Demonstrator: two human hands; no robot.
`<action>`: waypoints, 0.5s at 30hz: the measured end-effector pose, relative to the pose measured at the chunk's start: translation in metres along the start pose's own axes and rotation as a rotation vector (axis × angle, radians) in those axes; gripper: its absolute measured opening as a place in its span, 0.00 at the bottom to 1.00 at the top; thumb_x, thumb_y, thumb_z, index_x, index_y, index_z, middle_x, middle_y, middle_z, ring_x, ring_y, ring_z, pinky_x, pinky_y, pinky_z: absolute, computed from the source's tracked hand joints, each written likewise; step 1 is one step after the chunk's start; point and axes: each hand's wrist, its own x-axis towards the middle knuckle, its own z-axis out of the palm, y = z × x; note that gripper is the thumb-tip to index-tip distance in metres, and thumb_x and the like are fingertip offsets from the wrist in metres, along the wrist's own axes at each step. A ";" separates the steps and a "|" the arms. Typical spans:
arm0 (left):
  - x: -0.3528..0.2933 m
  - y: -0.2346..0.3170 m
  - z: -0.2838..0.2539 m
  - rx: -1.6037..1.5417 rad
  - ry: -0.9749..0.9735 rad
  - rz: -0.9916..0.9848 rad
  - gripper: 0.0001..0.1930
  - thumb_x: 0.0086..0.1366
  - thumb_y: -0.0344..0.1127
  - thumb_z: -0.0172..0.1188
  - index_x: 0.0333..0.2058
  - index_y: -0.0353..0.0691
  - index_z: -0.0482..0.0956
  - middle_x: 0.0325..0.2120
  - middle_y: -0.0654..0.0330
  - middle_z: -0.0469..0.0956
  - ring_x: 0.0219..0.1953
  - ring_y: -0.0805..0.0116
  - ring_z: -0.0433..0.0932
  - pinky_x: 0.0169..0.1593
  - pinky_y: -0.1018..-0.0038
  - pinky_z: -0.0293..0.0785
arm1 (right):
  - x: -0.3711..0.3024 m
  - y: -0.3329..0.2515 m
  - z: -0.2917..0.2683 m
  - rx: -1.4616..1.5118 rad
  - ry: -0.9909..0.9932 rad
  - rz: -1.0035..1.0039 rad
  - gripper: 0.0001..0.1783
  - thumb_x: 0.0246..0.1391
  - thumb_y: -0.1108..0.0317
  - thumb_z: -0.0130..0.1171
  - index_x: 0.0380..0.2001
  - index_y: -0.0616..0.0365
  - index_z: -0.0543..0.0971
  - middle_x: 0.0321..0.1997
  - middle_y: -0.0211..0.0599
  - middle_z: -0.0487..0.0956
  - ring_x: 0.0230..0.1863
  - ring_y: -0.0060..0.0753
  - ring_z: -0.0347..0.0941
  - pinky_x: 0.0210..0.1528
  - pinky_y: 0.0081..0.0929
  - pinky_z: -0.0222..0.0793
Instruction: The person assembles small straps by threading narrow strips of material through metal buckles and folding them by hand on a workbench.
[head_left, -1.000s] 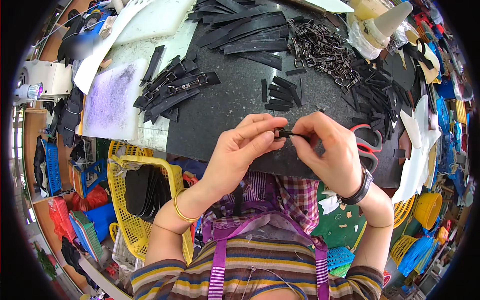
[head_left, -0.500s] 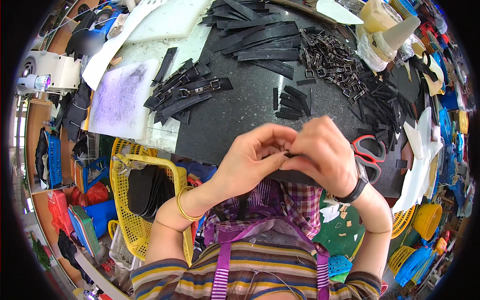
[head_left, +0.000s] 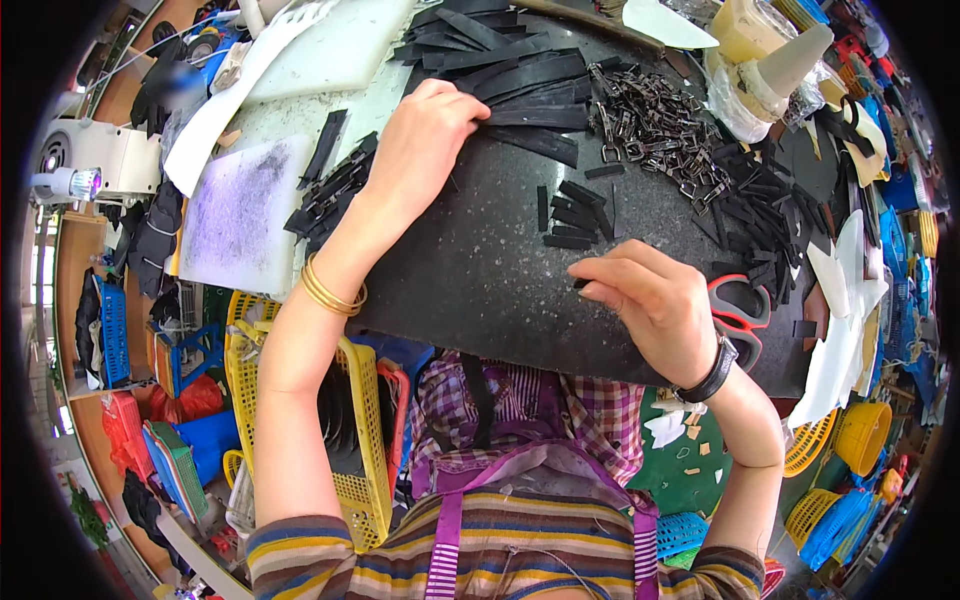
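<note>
Bending at the elbow, my right forearm is slanting up and inward over the near edge of the table (head_left: 470, 290), a dark-strapped watch (head_left: 717, 374) circling its wrist. My right hand (head_left: 650, 305) is hanging above the surface with its back facing up, thumb and forefinger pinching together on a small dark piece (head_left: 580, 284), which is mostly hiding between the fingertips. Red-and-grey scissors (head_left: 741, 319) are lying just to the right of that hand. Short black pieces (head_left: 573, 217) are lying in a small group just beyond it. My two hands are staying well apart: my left arm is stretching farther forward and inward, gold-coloured bangles (head_left: 330, 288) sitting near its wrist. My left hand (head_left: 425, 135) is leaning over the table with its fingers curling together toward the right, their tips meeting the left end of the long black strips (head_left: 540, 92); I cannot tell whether they are gripping one. Metal buckles (head_left: 655, 130) are lying heaped just right of those strips.
</note>
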 end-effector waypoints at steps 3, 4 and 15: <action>-0.002 0.024 -0.021 -0.093 0.043 -0.090 0.09 0.53 0.24 0.60 0.35 0.36 0.79 0.33 0.56 0.78 0.36 0.58 0.76 0.42 0.70 0.73 | -0.002 0.002 0.001 0.006 0.001 0.000 0.13 0.44 0.72 0.64 0.37 0.57 0.78 0.27 0.36 0.77 0.25 0.40 0.76 0.26 0.29 0.70; -0.006 0.041 -0.029 -0.176 0.049 -0.084 0.09 0.54 0.24 0.59 0.35 0.36 0.80 0.33 0.56 0.78 0.33 0.62 0.77 0.40 0.72 0.73 | -0.001 -0.003 0.000 0.085 0.028 0.117 0.12 0.45 0.73 0.64 0.36 0.57 0.78 0.27 0.37 0.77 0.24 0.39 0.76 0.26 0.28 0.70; -0.041 0.107 -0.052 -1.468 -0.204 -0.786 0.11 0.60 0.24 0.58 0.42 0.33 0.77 0.37 0.60 0.79 0.35 0.78 0.77 0.39 0.80 0.77 | 0.001 -0.022 0.000 0.319 0.055 0.330 0.07 0.49 0.75 0.61 0.34 0.61 0.77 0.25 0.34 0.78 0.23 0.22 0.76 0.24 0.20 0.71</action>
